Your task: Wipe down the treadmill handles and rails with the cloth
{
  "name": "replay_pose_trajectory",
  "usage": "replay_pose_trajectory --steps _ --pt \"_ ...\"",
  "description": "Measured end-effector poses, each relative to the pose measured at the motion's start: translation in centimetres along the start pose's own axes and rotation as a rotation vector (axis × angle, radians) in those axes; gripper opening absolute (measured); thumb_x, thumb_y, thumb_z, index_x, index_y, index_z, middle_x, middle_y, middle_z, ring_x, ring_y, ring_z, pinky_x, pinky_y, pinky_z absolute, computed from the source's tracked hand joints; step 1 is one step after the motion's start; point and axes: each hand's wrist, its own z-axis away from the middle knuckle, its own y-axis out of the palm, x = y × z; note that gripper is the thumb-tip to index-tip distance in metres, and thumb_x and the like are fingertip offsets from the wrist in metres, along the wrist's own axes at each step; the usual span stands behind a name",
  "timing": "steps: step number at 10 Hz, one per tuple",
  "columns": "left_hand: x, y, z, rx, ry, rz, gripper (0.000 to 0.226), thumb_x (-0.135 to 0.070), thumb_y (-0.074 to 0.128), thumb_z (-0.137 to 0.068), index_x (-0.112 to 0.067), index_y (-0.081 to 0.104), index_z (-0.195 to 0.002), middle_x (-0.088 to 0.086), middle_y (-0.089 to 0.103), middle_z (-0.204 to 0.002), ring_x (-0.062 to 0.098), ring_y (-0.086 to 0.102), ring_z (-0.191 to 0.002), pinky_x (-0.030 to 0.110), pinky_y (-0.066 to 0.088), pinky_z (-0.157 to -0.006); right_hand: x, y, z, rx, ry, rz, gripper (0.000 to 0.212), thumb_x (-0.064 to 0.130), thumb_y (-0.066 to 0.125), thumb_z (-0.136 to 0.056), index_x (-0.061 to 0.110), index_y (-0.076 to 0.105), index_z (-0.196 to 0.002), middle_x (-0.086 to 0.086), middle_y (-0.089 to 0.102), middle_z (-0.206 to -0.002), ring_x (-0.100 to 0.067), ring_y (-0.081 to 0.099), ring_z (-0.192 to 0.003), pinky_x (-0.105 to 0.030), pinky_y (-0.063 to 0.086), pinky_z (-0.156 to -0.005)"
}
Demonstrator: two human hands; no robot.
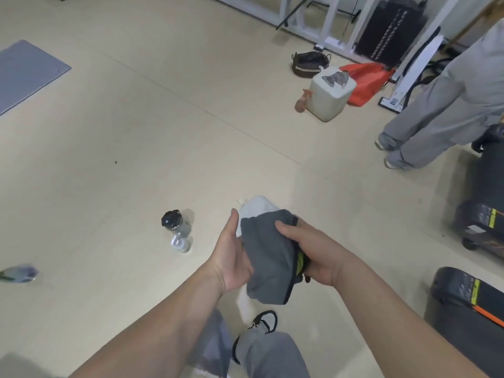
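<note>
below the hands, the person's own grey trouser leg and a black and white shoe stood on the pale floor. both bare forearms reached forward. the left hand lay open, palm turned inward and fingers fairly straight, flat against the left side of the grey cloth. the right hand gripped the cloth from the other side, thumb over its upper edge and fingers curled round the fold, where a bit of yellow-green showed. the cloth hung bunched between the two hands, off the floor. a white object showed just past the left thumb, mostly hidden by the cloth; what it was could not be told.

to the right of the right hand sat a dark machine with yellow and orange markings, near the frame edge. to the left of the left hand, on the floor, stood a dark-lidded bottle and just beside it a small clear pump bottle. farther left lay a blurred pale object.

beyond the right hand stood another person in grey clothes. farther ahead were a white jerrycan, a red bag touching it, and a dark basket. far left ahead lay a grey mat.
</note>
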Motion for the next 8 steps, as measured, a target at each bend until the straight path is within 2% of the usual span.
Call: replay_pose_trajectory --steps 1,2,3,4,5,6,7,8 --pt "-1.7 -1.5 -5.6 0.051 -0.003 -0.104 0.078 -0.072 0.053 -0.094 -0.013 0.06 -0.144 0.018 0.06 -0.144 0.037 0.057 -0.134 0.053 0.034 -0.121 -0.9 -2.5 -6.4 -0.198 -0.084 0.125 0.024 0.025 0.07 -0.096 0.025 0.069 -0.12 0.002 0.076 -0.115 -0.019 0.073 -0.106 -0.043 0.059 -0.095" --pt "-2.8 -4.2 -13.1 -0.001 0.037 -0.29 0.044 -0.029 0.07 -0.098 -0.015 0.062 -0.139 0.014 0.07 -0.131 0.033 0.067 -0.122 0.049 0.051 -0.107 -2.9 -4.7 -14.4 -0.408 -0.184 0.256 0.013 0.026 0.076 -0.09 0.024 0.07 -0.102 0.003 0.075 -0.1 -0.016 0.073 -0.09 -0.031 0.059 -0.073" --pt "-3.5 -8.9 -20.9 -0.024 0.077 -0.394 0.037 -0.021 0.068 -0.099 -0.018 0.061 -0.136 0.011 0.074 -0.125 0.03 0.071 -0.115 0.046 0.056 -0.099 -7.0 -7.6 -23.7 -0.521 -0.182 0.167 0.023 0.029 0.085 -0.083 0.015 0.071 -0.095 -0.002 0.074 -0.093 -0.02 0.071 -0.083 -0.03 0.054 -0.061" --pt "-3.7 -14.1 -28.4 0.0 0.068 -0.468 0.037 -0.013 0.069 -0.097 -0.018 0.063 -0.133 0.011 0.074 -0.124 0.031 0.071 -0.115 0.048 0.054 -0.103 -12.3 -11.0 -32.4 -0.555 -0.165 0.021 0.022 0.031 0.084 -0.085 0.014 0.075 -0.096 -0.008 0.076 -0.098 -0.026 0.072 -0.082 -0.035 0.056 -0.063" --pt "-3.1 -18.1 -36.0 0.019 0.062 -0.512 0.041 -0.008 0.068 -0.094 -0.016 0.063 -0.134 0.015 0.073 -0.125 0.036 0.07 -0.115 0.054 0.052 -0.106 -16.5 -13.9 -39.1 -0.631 -0.185 -0.086 0.018 0.027 0.08 -0.089 0.011 0.075 -0.096 -0.011 0.074 -0.095 -0.028 0.066 -0.074 -0.035 0.05 -0.055" --pt "-2.7 -19.8 -42.4 0.143 0.042 -0.538 0.043 -0.008 0.065 -0.095 -0.012 0.062 -0.137 0.02 0.067 -0.134 0.041 0.064 -0.124 0.058 0.045 -0.112 -18.8 -17.0 -43.0 -0.732 -0.305 -0.194 0.017 0.024 0.081 -0.087 0.01 0.074 -0.095 -0.004 0.073 -0.088 -0.02 0.062 -0.068 -0.029 0.043 -0.049" --pt "-3.6 -21.1 -46.8 0.243 0.026 -0.603 0.039 -0.012 0.065 -0.097 -0.009 0.063 -0.136 0.019 0.066 -0.136 0.039 0.063 -0.127 0.054 0.044 -0.114 -20.4 -18.9 -45.7 -0.759 -0.413 -0.197 0.017 0.026 0.079 -0.087 0.014 0.07 -0.095 0.001 0.071 -0.081 -0.017 0.061 -0.066 -0.028 0.044 -0.048" --pt "-3.6 -23.2 -49.4 0.032 0.071 -0.977 0.058 -0.037 0.083 -0.086 -0.014 0.059 -0.133 0.006 0.071 -0.127 0.028 0.071 -0.113 0.046 0.055 -0.101 -23.0 -19.2 -49.0 -0.801 -0.328 0.011 0.02 0.03 0.078 -0.086 0.019 0.067 -0.098 0.0 0.071 -0.092 -0.018 0.067 -0.079 -0.039 0.06 -0.072"
